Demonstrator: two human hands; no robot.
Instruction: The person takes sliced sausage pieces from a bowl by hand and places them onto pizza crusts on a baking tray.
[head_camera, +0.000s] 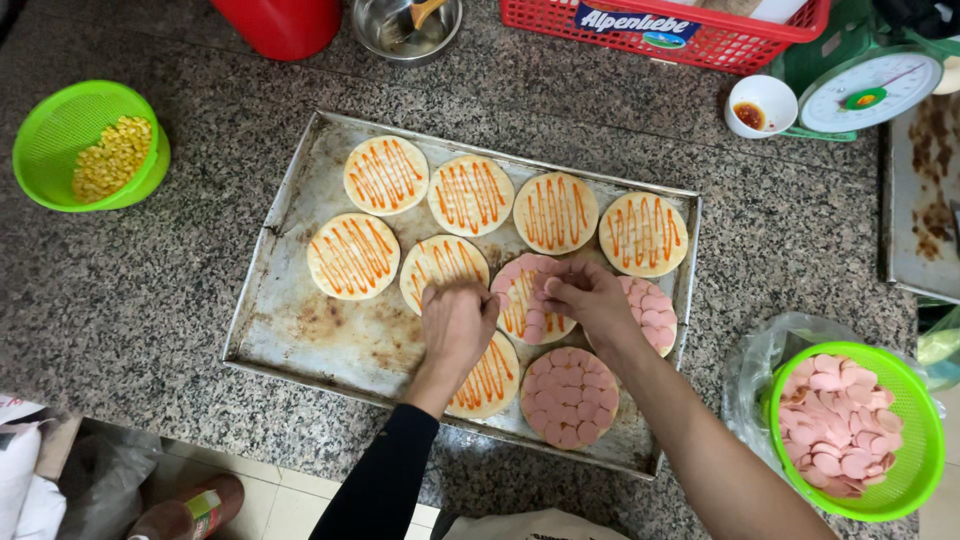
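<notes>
Pink sausage slices are pinched in the left hand (456, 322) and right hand (585, 297) over the half-covered dough round (527, 300), mid-tray (300, 330), so that its sauce is covered evenly.

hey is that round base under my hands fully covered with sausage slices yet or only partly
Only partly. The base between the left hand and right hand has pink slices along its top and right, with orange sauce stripes bare elsewhere.
</notes>
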